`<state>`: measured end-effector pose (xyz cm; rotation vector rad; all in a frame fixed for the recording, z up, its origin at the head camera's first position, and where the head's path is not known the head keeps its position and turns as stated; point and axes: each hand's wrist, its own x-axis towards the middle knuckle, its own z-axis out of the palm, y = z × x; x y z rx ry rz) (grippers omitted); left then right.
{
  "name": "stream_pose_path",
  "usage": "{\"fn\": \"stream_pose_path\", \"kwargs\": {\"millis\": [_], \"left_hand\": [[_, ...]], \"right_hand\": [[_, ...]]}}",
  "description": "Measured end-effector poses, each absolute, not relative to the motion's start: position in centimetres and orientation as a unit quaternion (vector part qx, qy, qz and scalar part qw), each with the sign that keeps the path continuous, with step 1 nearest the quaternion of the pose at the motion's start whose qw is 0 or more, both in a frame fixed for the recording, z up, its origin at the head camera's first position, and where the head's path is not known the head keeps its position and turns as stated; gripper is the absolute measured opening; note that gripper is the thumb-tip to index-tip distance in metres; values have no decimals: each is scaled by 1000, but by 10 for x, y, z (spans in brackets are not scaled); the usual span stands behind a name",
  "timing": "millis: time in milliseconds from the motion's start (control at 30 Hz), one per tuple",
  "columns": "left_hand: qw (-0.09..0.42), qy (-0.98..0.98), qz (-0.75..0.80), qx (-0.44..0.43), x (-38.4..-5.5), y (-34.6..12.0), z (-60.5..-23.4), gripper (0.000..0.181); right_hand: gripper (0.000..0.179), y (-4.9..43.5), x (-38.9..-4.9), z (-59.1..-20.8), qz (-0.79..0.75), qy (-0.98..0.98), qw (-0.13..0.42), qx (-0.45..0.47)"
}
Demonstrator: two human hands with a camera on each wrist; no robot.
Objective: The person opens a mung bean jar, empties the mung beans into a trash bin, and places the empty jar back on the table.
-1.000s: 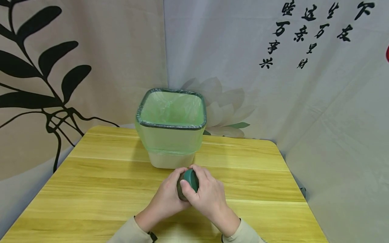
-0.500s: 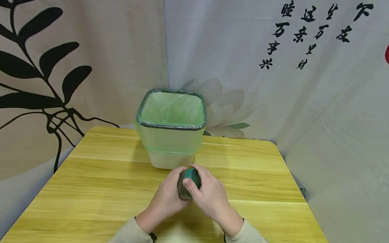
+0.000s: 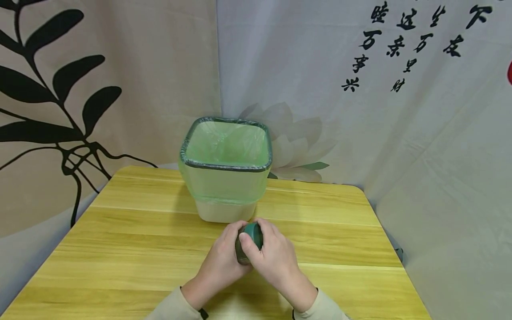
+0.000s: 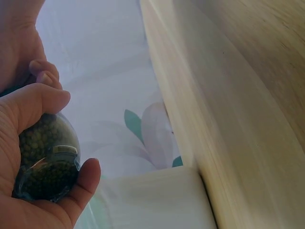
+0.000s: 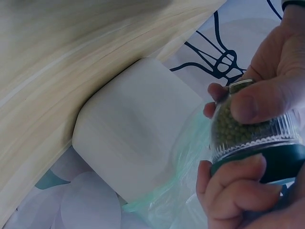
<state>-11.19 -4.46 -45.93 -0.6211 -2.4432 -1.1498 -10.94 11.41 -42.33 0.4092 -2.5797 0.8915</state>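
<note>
A small clear jar [image 5: 233, 129] full of small green grains, perhaps beans, has a dark green lid [image 3: 253, 235]. It is held tilted above the table, in front of the bin. My left hand [image 3: 223, 260] grips the jar's body; in the left wrist view its thumb and fingers wrap the clear wall, with grains showing between them. My right hand [image 3: 278, 262] grips the lid, thumb across its near side and fingers round the far side. The right wrist view has the lid [image 5: 281, 162] on the jar, partly covered by the curled fingers.
A pale bin [image 3: 226, 211] lined with a light green plastic bag [image 3: 224, 184] stands just beyond the hands, with a dark rim. The wooden table [image 3: 120, 253] ends at printed curtains [image 3: 160, 80] behind and to the right.
Both hands stay on the jar in nearly the same place. The right hand and lid have shifted only slightly, and the jar's tilt varies a little.
</note>
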Motion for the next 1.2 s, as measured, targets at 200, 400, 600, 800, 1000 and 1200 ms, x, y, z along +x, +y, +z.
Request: {"fn": "stream_pose_path", "kwargs": {"millis": [200,400,600,800,1000,1200], "left_hand": [[154,-861,-429,-224,-112,-47,-457,86],[134,-858,-441,-226,-113,-49,-457,85],[140,-856,-441,-231,-113,-48,-459,85],[131,-855,-446,-228,-113,-49,-458,86],[124,-860,-445,-219,-113,-48,-458,87],[139,-861,-434,-225,-113,-48,-458,87]], "right_hand": [[46,115,-109,-424,313,-915,201,159],[46,116,-108,-426,308,-912,207,175],[47,117,-109,-428,301,-911,215,182],[48,118,-109,-429,305,-912,205,180],[50,118,-109,-429,303,-916,198,173],[52,118,-108,-428,303,-916,198,172]]}}
